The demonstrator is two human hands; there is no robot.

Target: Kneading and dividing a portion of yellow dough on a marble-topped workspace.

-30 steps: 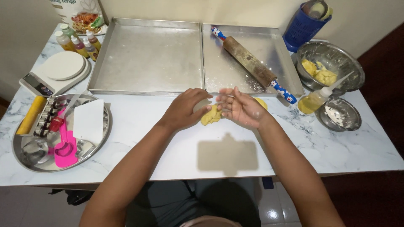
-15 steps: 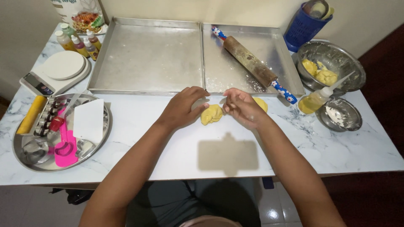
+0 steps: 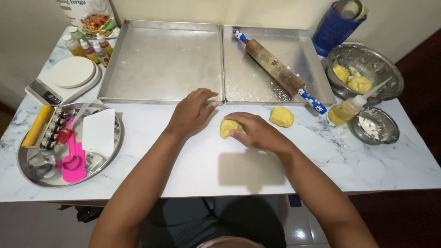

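My right hand (image 3: 255,130) grips a lump of yellow dough (image 3: 226,128) resting on the white marble table (image 3: 197,160). My left hand (image 3: 189,112) lies just left of it, fingers spread and bent, palm down on the table, holding nothing. A second yellow dough ball (image 3: 281,116) sits on the table to the right of my right hand. A wooden rolling pin (image 3: 276,70) with blue flowered handles lies diagonally across the right metal baking tray (image 3: 257,85).
A left metal tray (image 3: 161,59) stands beside the right one. A round metal platter (image 3: 27,160) holds cutters, a pink tool and a white scraper. A scale (image 3: 64,78), small bottles (image 3: 87,46), a bowl of dough (image 3: 367,73), a squeeze bottle (image 3: 347,110), a flour bowl (image 3: 374,126) surround.
My hands have parted. The left hand has let go and moved left; the right hand has lowered the dough onto the table. The second dough ball is now uncovered.
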